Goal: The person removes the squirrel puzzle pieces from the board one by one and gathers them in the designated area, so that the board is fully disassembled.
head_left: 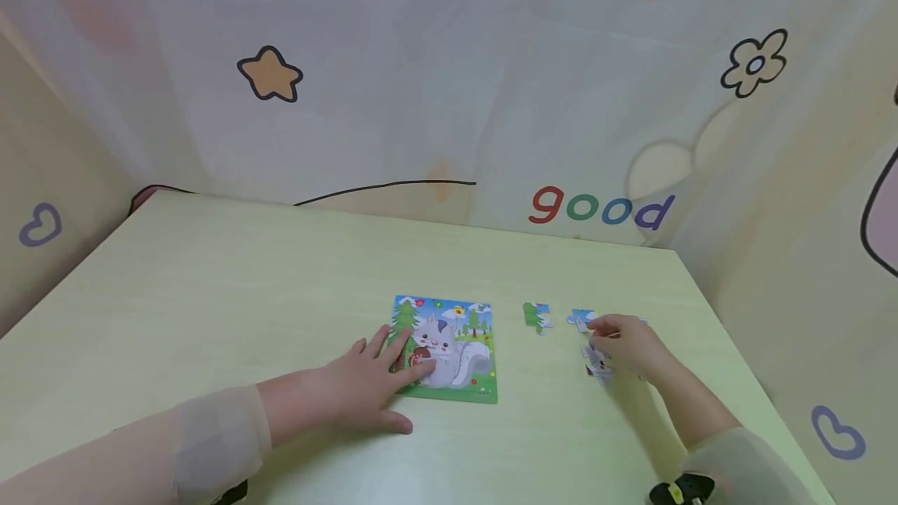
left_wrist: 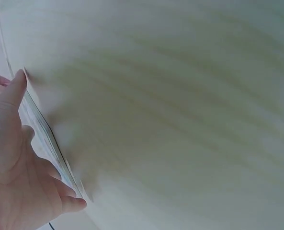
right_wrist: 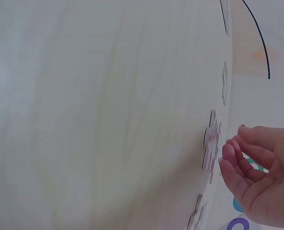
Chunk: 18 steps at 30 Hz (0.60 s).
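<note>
A square picture board [head_left: 466, 369] with a grey-and-white squirrel, trees and blue sky lies flat on the table. My left hand [head_left: 365, 384] rests on its left side, fingers spread across the picture and the thumb on the table by the near edge. To the right, my right hand [head_left: 634, 345] hovers over loose jigsaw pieces, fingers loosely bent. In the right wrist view nothing shows between the fingertips of that hand [right_wrist: 261, 177]. A blue-and-white piece [head_left: 581, 318] and a piece with part of the squirrel's face [head_left: 599, 365] lie close by it, partly covered.
A green tree piece [head_left: 536, 316] lies between the board and the right hand. Bits of further pieces [head_left: 643, 321] peek out behind that hand. The pale wooden table [head_left: 210, 279] meets printed cloth walls [head_left: 449, 84] at the back and sides.
</note>
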Each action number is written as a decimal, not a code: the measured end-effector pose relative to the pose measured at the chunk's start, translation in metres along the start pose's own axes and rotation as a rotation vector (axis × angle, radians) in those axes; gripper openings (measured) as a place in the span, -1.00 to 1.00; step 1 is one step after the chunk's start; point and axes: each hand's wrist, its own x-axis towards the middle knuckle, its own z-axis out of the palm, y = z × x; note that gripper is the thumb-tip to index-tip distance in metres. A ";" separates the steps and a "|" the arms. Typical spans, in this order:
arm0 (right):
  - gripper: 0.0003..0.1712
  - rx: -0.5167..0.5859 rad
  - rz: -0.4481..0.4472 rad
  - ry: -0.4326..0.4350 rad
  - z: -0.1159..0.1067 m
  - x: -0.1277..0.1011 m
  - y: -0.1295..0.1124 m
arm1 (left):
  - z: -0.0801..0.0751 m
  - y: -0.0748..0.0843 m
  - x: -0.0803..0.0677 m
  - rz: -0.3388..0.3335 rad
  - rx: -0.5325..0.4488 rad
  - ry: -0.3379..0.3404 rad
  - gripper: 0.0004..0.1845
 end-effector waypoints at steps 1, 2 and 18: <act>-0.67 0.015 -0.003 -0.004 0.001 0.000 -0.002 | 0.000 -0.002 -0.001 -0.005 -0.001 0.000 -0.15; -0.66 0.032 -0.002 -0.008 0.002 0.001 -0.003 | 0.000 -0.003 -0.002 -0.011 -0.006 -0.001 -0.15; -0.63 0.295 -0.063 -0.131 0.037 0.020 -0.049 | 0.005 -0.010 -0.009 0.008 -0.006 -0.017 -0.16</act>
